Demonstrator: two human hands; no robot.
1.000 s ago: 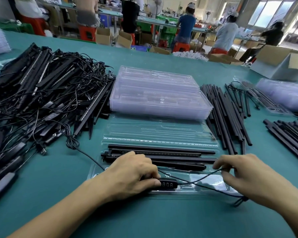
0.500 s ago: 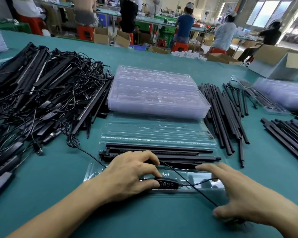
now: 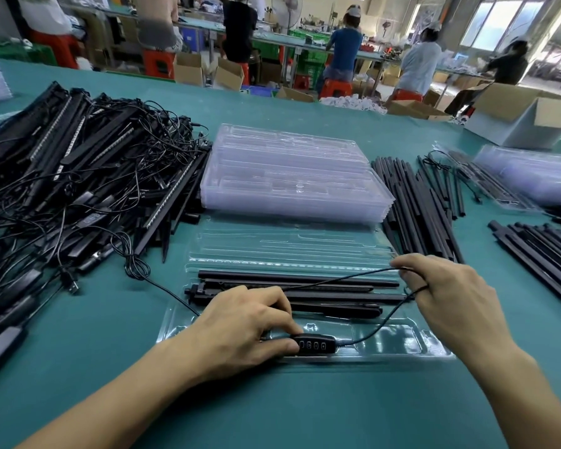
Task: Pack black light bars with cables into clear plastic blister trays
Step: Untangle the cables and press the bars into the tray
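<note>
Now the previously slack cable (image 3: 386, 319) is looped and pinched in the right grip (image 3: 447, 296); the controller (image 3: 314, 345) is pinched by the left grip (image 3: 246, 322), light bars (image 3: 298, 280) seated in the tray (image 3: 405, 340) just beyond; coiling is judged begun.

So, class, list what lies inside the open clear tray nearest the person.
Black light bars, a cable and its button controller. The left hand covers the controller's left end.

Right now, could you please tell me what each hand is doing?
Left hand: closed, pinching the inline button controller.
Right hand: closed, gripping a loop of the black cable.
</note>
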